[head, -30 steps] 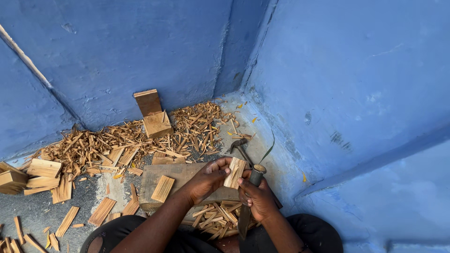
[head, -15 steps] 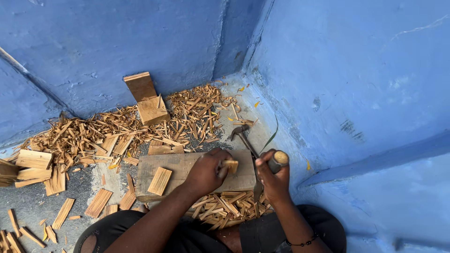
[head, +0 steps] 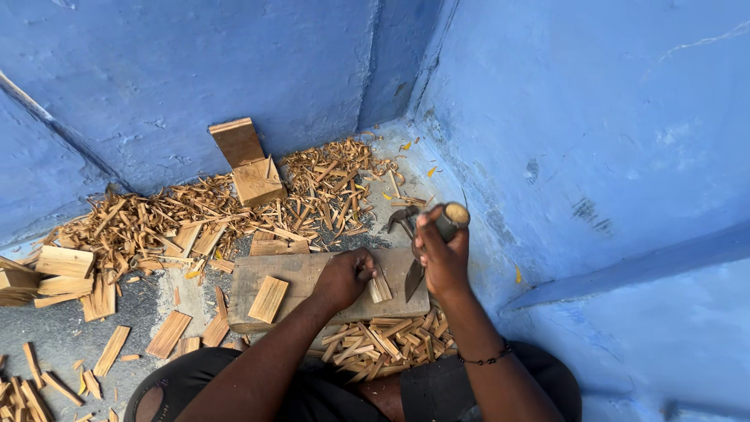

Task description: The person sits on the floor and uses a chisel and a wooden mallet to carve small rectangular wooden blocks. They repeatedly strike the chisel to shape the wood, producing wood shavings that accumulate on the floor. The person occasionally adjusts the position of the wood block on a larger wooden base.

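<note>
Head view looks straight down into a blue-walled corner, with a thick wooden block (head: 312, 270) lying flat on the floor at 6 o'clock from the middle of the frame. Left hand (head: 344, 277) rests on the block, its fingers (head: 367, 272) pinching a small piece of wood (head: 380, 289) that stands on the block's top. Right hand (head: 443, 258) is just at 3 o'clock from it, fist clenched around the round handle of a blade (head: 414, 280), whose dark tip points down right beside the small piece. A flat offcut (head: 268, 299) lies on the block at 9 o'clock from the left hand. Split sticks (head: 383, 344) are heaped at 6 o'clock by the block's near edge, and loads of shavings (head: 195, 215) spread at 11 o'clock, around two leaning boards (head: 248, 160).
</note>
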